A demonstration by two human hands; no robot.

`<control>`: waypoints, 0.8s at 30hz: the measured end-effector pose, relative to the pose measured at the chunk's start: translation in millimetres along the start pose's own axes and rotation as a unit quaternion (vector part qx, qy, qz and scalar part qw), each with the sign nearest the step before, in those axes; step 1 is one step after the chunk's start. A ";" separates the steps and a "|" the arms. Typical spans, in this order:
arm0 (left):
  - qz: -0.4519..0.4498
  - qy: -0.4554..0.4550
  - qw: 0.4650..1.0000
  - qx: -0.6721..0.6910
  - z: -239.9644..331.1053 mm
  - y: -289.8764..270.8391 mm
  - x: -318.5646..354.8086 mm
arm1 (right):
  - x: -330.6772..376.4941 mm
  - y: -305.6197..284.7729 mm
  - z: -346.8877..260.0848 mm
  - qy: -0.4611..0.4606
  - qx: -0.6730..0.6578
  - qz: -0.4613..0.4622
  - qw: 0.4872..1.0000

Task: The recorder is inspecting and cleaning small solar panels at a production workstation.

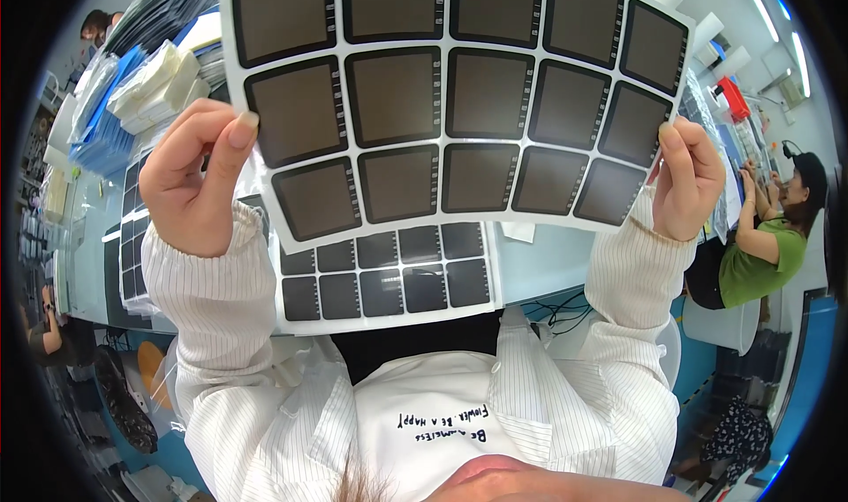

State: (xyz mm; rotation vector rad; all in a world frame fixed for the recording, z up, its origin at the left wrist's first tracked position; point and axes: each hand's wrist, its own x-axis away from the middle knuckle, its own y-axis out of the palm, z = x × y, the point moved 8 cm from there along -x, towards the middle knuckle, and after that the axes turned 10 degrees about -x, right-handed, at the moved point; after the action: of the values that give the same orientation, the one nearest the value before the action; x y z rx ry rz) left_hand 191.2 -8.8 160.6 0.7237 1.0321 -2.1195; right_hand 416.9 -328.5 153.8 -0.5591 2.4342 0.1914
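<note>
Head view: left hand [196, 175] and right hand [689, 177] pinch a bowed white sheet [443, 96]
Smooth, dark, round-cornered squares [488, 93] cover it.

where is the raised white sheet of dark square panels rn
In the head view, that white sheet spans the upper middle, its side edges held in the left hand and right hand, above a similar flat white sheet.

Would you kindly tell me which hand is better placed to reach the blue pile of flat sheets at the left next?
Probably the left hand: it is nearer the blue pile, while the right hand is on the opposite side. Both pinch the white sheet of dark squares, so neither is free.
</note>
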 end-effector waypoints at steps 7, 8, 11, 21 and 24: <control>-0.075 -0.030 0.996 0.040 4.1 83.6 -35.9 | -35.3 -55.5 39.9 0.109 0.037 0.030 0.993; -0.088 -0.044 0.994 0.042 3.2 99.6 -39.7 | -41.3 -66.9 48.8 0.122 0.032 0.037 0.991; -0.133 -0.098 0.980 0.108 4.5 149.4 -50.0 | -57.6 -99.7 64.9 0.141 0.073 0.060 0.985; -0.246 -0.237 0.922 0.179 -1.1 280.8 -59.9 | -119.0 -190.9 103.1 0.206 0.172 -0.011 0.963; -0.268 -0.247 0.916 0.168 2.1 305.4 -56.4 | -123.0 -204.8 112.2 0.226 0.192 -0.011 0.955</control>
State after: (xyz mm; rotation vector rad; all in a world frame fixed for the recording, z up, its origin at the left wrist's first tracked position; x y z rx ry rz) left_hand 457.1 -135.6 62.3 0.0083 0.6297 -2.7964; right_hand 655.5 -440.2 139.3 -0.4888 2.7972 -0.4621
